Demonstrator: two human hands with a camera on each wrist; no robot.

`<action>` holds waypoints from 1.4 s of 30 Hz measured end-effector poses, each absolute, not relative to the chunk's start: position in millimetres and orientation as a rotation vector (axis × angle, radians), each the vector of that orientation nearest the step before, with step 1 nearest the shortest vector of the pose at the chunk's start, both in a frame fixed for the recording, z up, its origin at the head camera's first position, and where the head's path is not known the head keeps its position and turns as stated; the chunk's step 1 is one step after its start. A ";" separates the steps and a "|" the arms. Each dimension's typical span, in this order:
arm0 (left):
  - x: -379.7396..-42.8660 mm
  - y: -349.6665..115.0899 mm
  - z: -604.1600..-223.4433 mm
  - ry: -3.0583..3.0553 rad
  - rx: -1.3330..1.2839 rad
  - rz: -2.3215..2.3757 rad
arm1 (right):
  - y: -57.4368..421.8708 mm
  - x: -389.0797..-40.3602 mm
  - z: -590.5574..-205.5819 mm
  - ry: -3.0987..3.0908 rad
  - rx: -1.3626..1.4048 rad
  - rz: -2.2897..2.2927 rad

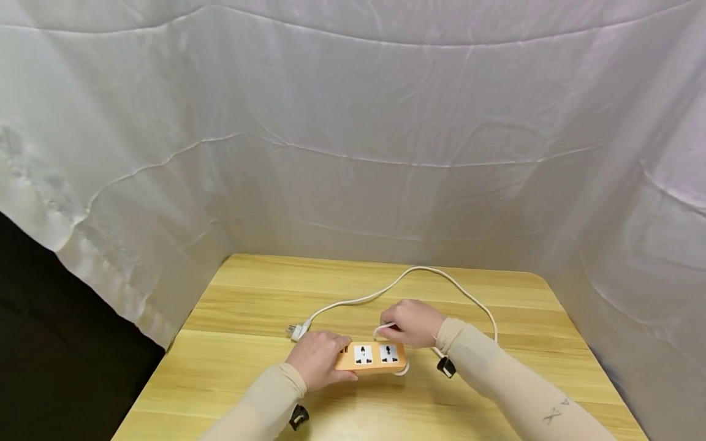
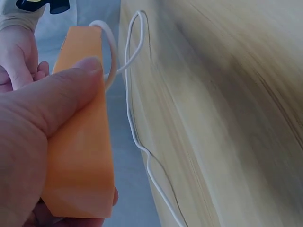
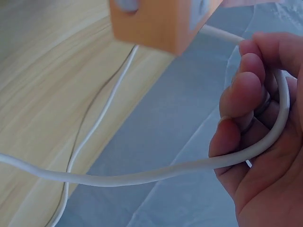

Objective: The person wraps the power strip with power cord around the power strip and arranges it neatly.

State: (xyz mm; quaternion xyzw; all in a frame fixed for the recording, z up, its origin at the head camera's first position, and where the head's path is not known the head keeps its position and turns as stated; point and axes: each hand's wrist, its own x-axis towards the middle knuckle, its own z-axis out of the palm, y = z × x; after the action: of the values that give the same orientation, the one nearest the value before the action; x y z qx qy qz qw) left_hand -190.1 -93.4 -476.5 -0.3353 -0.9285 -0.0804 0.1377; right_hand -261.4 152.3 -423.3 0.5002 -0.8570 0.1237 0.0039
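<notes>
An orange power strip (image 1: 372,369) with white sockets is held above the wooden table. My left hand (image 1: 318,360) grips its left end, with the thumb along the orange side (image 2: 80,161) in the left wrist view. Just behind the strip's right end, my right hand (image 1: 413,323) holds a section of white cord (image 3: 118,181). In the right wrist view that cord bends through the palm under curled fingers (image 3: 241,94). Part of the cord loops around the strip's right end. Its remaining length arcs across the table to a white plug (image 1: 298,332) left of the strip.
The light wooden table (image 1: 254,288) has rounded far corners. Pale fabric curtains (image 1: 386,202) hang behind it and along both sides. A dark area (image 1: 49,343) lies beyond the left edge. Small black devices (image 1: 446,367) sit at both wrists.
</notes>
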 end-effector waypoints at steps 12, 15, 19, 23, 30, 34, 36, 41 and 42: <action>-194.3 -94.0 -480.5 -2.691 -0.839 -0.304 | 147.3 -251.6 -414.3 -2.610 1.579 0.395; -194.8 -94.7 -479.6 -2.680 -0.829 -0.325 | 147.4 -249.9 -412.8 -2.583 1.587 0.408; -196.4 -96.1 -479.1 -2.671 -0.810 -0.329 | 149.5 -248.0 -411.3 -2.547 1.589 0.434; -198.3 -98.4 -478.9 -2.661 -0.774 -0.317 | 152.6 -243.9 -409.0 -2.495 1.575 0.475; -199.8 -103.0 -478.5 -2.699 -0.719 -0.323 | 155.9 -233.2 -409.1 -2.444 1.590 0.498; -200.5 -104.7 -472.9 -2.692 -0.693 -0.333 | 157.8 -228.9 -410.0 -2.420 1.587 0.503; -201.1 -105.4 -467.9 -2.677 -0.678 -0.329 | 159.6 -227.1 -409.9 -2.419 1.571 0.501; -202.6 -106.2 -455.6 -2.627 -0.674 -0.319 | 165.5 -221.2 -409.5 -2.421 1.525 0.529; -202.8 -106.2 -454.2 -2.620 -0.677 -0.317 | 166.5 -220.0 -410.0 -2.421 1.522 0.534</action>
State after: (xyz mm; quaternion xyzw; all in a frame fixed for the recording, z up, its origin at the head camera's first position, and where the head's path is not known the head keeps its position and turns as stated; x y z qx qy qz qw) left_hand -202.8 -106.2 -454.2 -0.2433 -0.9407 -0.1139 0.2070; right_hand -220.0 166.5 -410.0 0.5197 -0.8265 0.1824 0.1160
